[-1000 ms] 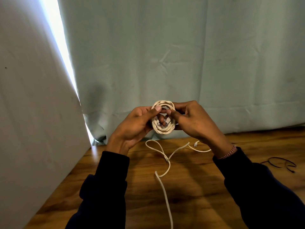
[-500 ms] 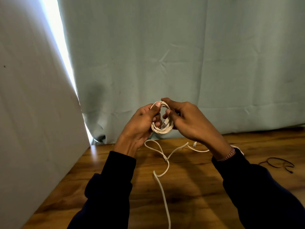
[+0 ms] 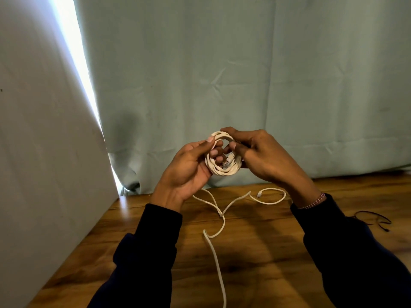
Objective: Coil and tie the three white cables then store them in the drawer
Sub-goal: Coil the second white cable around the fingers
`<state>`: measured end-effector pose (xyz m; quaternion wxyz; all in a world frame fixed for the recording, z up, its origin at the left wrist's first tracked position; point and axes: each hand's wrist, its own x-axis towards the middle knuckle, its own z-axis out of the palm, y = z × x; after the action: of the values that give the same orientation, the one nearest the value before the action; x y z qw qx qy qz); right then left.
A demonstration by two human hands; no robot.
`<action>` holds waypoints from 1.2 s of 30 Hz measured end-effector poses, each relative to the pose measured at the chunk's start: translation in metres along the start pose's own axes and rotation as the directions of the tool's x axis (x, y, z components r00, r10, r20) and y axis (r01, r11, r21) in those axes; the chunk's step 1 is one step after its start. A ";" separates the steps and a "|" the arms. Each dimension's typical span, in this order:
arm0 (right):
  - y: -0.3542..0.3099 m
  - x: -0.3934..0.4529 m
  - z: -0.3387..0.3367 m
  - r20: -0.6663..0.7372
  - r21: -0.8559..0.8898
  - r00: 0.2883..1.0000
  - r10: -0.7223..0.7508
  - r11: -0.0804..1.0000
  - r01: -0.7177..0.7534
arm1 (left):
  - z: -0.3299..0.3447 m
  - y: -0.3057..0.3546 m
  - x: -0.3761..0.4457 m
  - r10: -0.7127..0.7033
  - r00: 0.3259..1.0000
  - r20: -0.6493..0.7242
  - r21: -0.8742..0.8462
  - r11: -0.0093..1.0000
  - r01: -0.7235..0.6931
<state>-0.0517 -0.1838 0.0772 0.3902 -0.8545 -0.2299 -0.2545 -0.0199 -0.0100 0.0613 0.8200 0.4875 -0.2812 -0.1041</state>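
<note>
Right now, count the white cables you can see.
2: one coiled cable held in both hands, one loose cable lying on the wooden table. A third isn't visible.

Wooden table [image 3: 255, 258], curtain behind it

A pale green curtain [image 3: 222, 74] hangs behind the table; a thin dark cord [image 3: 375, 220] (tangled-looking) lies at the table's right edge.

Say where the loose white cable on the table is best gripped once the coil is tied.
Grip the loose white cable at its free plug end, coming from above with the right hand, which is nearer. That end lies clear on the wooden table; the middle crosses itself in a loop, so pulling there would likely tangle.
</note>
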 end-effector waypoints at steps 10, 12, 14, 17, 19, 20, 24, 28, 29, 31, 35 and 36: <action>-0.001 0.002 0.005 0.144 0.747 0.986 0.084 0.644 -0.163 | -0.004 0.002 0.001 0.093 0.995 0.037 -0.057 0.994 -0.091; -0.003 0.002 0.012 0.147 0.874 0.984 0.099 0.454 -0.176 | -0.002 0.000 0.001 0.111 0.993 0.029 -0.057 0.992 -0.109; -0.004 0.002 0.020 0.132 0.922 0.986 0.105 0.351 -0.161 | -0.003 0.000 0.003 0.114 0.993 0.004 -0.054 0.992 -0.113; -0.005 0.003 0.030 0.083 0.947 0.990 0.115 0.302 -0.114 | -0.002 0.000 0.004 0.100 0.995 -0.016 -0.080 0.992 -0.101; -0.003 0.004 0.032 0.035 0.947 0.989 0.141 0.311 -0.078 | 0.002 -0.001 0.004 0.108 0.993 -0.045 -0.069 0.991 -0.111; -0.001 0.005 0.034 0.010 0.937 0.987 0.162 0.342 -0.065 | 0.004 -0.003 0.004 0.123 0.990 -0.072 -0.042 0.991 -0.126; 0.003 0.007 0.039 -0.152 0.818 0.947 0.283 0.574 -0.040 | 0.015 -0.011 0.005 0.158 0.976 -0.151 -0.022 0.986 -0.163; 0.004 0.006 0.046 -0.233 0.676 0.927 0.292 0.734 -0.062 | 0.019 -0.017 0.006 0.170 0.969 -0.178 -0.056 0.982 -0.183; 0.005 0.006 0.046 -0.243 0.627 0.930 0.276 0.776 -0.066 | 0.018 -0.017 0.006 0.177 0.969 -0.171 -0.038 0.982 -0.186; 0.004 0.005 0.046 -0.247 0.524 0.937 0.247 0.848 -0.085 | 0.017 -0.018 0.005 0.189 0.970 -0.155 0.049 0.982 -0.183; 0.000 0.002 0.042 -0.240 0.335 0.947 0.212 0.934 -0.124 | 0.022 -0.017 0.001 0.227 0.961 -0.159 0.385 0.911 -0.152; 0.000 0.001 0.042 -0.245 0.288 0.949 0.200 0.949 -0.126 | 0.023 -0.017 0.000 0.239 0.959 -0.153 0.465 0.874 -0.143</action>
<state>-0.0406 -0.1503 0.0540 0.5501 -0.7669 -0.1347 -0.3019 -0.0314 -0.0360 0.0550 0.7161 0.6413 -0.2581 0.0965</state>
